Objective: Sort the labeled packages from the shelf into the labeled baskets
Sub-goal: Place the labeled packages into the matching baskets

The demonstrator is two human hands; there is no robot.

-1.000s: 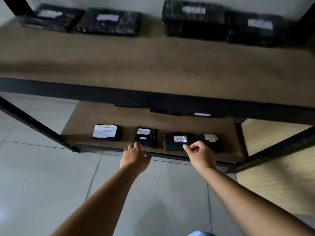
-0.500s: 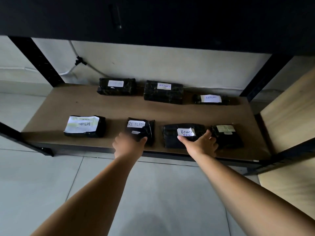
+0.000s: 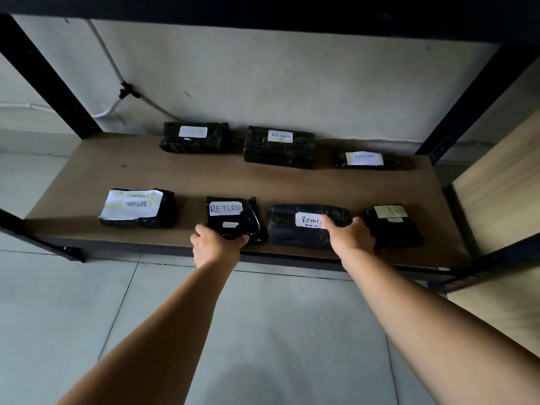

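- Low brown shelf board point(image 3: 175, 171) held black-wrapped parcels.
- Left hand point(image 3: 216, 247) gripped a small RETURN parcel point(image 3: 233, 220) by its near edge; likely light, slick, soft.
- Right hand point(image 3: 350, 238) lay spread over the neighbouring Return parcel point(image 3: 292, 229), fingers fairly straight.

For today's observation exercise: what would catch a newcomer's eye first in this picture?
Two bare arms reach to the low shelf: the left hand grips a black package labelled RETURN, the right hand lies on its neighbour. Five more black labelled packages lie around.
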